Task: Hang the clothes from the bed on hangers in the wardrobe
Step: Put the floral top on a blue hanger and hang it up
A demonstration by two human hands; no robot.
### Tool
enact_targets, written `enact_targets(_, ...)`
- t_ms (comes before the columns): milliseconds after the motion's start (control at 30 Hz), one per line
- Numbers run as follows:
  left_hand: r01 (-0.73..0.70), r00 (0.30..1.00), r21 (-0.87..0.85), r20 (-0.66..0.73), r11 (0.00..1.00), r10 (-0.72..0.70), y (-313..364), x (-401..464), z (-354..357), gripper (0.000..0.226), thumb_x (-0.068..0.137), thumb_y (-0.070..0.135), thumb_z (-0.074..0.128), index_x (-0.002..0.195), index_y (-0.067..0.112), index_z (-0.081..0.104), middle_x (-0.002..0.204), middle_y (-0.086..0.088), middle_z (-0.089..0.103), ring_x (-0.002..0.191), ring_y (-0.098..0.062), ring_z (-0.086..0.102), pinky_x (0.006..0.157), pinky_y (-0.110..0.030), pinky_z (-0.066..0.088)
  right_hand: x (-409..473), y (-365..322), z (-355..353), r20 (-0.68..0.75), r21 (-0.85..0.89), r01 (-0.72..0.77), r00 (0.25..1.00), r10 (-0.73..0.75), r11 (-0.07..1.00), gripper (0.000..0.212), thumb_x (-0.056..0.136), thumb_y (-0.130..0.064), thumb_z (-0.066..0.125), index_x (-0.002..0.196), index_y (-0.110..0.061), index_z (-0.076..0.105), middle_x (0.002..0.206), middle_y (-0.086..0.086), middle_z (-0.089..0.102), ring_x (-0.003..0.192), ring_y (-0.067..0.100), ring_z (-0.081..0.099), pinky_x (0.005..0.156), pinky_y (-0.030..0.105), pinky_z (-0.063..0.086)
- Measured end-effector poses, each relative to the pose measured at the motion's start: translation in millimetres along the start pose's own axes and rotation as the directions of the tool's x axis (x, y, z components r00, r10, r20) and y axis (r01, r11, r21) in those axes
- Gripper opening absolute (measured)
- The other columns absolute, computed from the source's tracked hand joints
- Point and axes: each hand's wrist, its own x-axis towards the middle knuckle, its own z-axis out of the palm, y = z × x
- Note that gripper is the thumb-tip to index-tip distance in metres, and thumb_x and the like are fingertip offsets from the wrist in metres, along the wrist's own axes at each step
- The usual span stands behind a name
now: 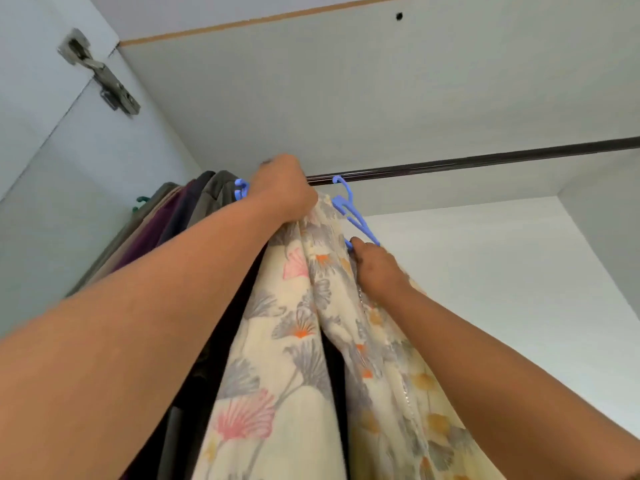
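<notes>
Left hand (282,188): fingers curled into a fist at the top of the cream floral garment (298,358), bunching the fabric just under the dark wardrobe rod (485,160); fingertips are hidden behind the hand, so what else they enclose cannot be told. Right hand (375,268): fingers curled, pinching the lower end of a blue plastic hanger (353,213) against the garment's right edge; thumb tip touches the hanger arm. The hanger's hook sits at the rod, apparently over it, and its body slants down to the right. A second blue hook (241,189) shows just left of the left hand. The garment, printed with grey, pink and orange fan-shaped leaves, hangs from both hands down to the frame's lower edge, inside the wardrobe. To its left, a row of dark hung clothes (180,220) (brown, purple, olive) is packed along the rod, with a green hanger hook (141,201) at the far end. A metal door hinge (100,72) is mounted upper left.
</notes>
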Motion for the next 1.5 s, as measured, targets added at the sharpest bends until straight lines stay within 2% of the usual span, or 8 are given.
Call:
enact_targets(133,0.014,0.999,0.02,-0.034,1.0,-0.013,6.6,27.1,19.6,0.02,0.089,0.008,0.052,0.101,0.002,0.067,0.107,-0.016,0.068,0.103,-0.032,0.061,0.078,-0.029,0.043,35.4,7.0,26.3,-0.01,0.12,-0.011,1.0,0.013,0.993,0.016,0.094,-0.02,0.043,0.107,-0.015,0.051,0.1,0.012,0.062,0.085,0.032,0.057,0.071,0.034,0.045)
enact_targets(267,0.037,0.999,0.089,-0.015,0.995,-0.036,12.9,43.8,33.1,0.027,0.09,0.007,0.05,0.064,0.01,0.046,0.095,-0.021,0.066,0.107,-0.034,0.061,0.072,-0.026,0.039,61.9,16.8,43.3,-0.028,0.176,-0.025,0.999,0.031,0.984,0.006,0.096,-0.023,0.044,0.099,-0.021,0.048,0.091,0.005,0.056,0.077,0.026,0.048,0.066,0.03,0.034)
enact_targets(467,0.088,0.995,0.001,-0.055,0.996,-0.088,16.8,63.0,36.5,0.029,0.096,0.01,0.049,0.123,0.0,0.054,0.127,-0.017,0.058,0.116,-0.031,0.055,0.088,-0.029,0.042,98.0,17.9,51.2,-0.072,0.286,0.005,0.997,0.017,0.958,0.011,0.097,-0.02,0.043,0.1,-0.015,0.052,0.085,0.001,0.05,0.074,0.023,0.045,0.065,0.027,0.033)
enact_targets(600,0.076,0.99,0.012,-0.119,0.997,-0.074,21.1,54.2,29.3,0.034,0.094,0.007,0.045,0.127,0.0,0.05,0.131,-0.017,0.054,0.121,-0.031,0.051,0.091,-0.028,0.04,97.7,6.4,51.3,-0.104,0.328,0.034,0.995,0.0,0.944,0.016,0.099,-0.022,0.041,0.103,-0.012,0.053,0.087,0.002,0.052,0.079,0.027,0.051,0.069,0.029,0.036)
enact_targets(767,0.061,0.986,0.059,-0.156,0.996,-0.051,25.8,22.5,20.1,0.015,0.091,0.004,0.045,0.099,0.01,0.055,0.108,-0.013,0.062,0.114,-0.029,0.054,0.074,-0.021,0.035,68.5,-9.8,60.2,-0.106,0.375,0.057,0.994,-0.019,0.925,0.015,0.1,-0.026,0.039,0.102,-0.017,0.051,0.091,0.003,0.055,0.081,0.026,0.054,0.068,0.03,0.037)
enact_targets(1000,0.073,0.993,0.098,-0.099,0.992,-0.063,35.6,-2.1,8.3,0.036,0.091,0.009,0.051,0.126,0.002,0.043,0.118,-0.013,0.049,0.108,-0.026,0.046,0.079,-0.027,0.033,29.0,-14.3,50.6,-0.217,0.398,-0.001,0.971,0.095,0.917,0.027,0.099,-0.013,0.039,0.124,-0.011,0.046,0.115,0.014,0.049,0.08,0.028,0.048,0.067,0.033,0.036)
enact_targets(1233,0.03,0.991,0.17,-0.131,0.985,-0.007,33.6,-42.1,10.1,0.047,0.082,-0.007,0.048,0.126,0.008,0.041,0.132,-0.012,0.03,0.085,-0.025,0.043,0.074,-0.031,0.039,-8.3,-23.0,39.1,-0.236,0.444,-0.048,0.957,0.169,0.895,0.025,0.097,-0.027,0.046,0.117,-0.011,0.046,0.112,0.011,0.051,0.084,0.031,0.055,0.063,0.036,0.041)
enact_targets(1500,0.216,0.964,0.167,-0.193,0.962,-0.183,16.7,-129.2,-17.4,0.082,0.075,-0.002,0.061,0.146,0.016,0.022,0.14,-0.01,0.033,0.095,-0.02,0.048,0.074,-0.028,0.037,-79.7,-48.3,27.2,-0.245,0.649,-0.112,0.906,0.345,0.753,0.028,0.093,-0.031,0.054,0.111,-0.01,0.053,0.11,0.013,0.057,0.1,0.034,0.056,0.083,0.037,0.039)
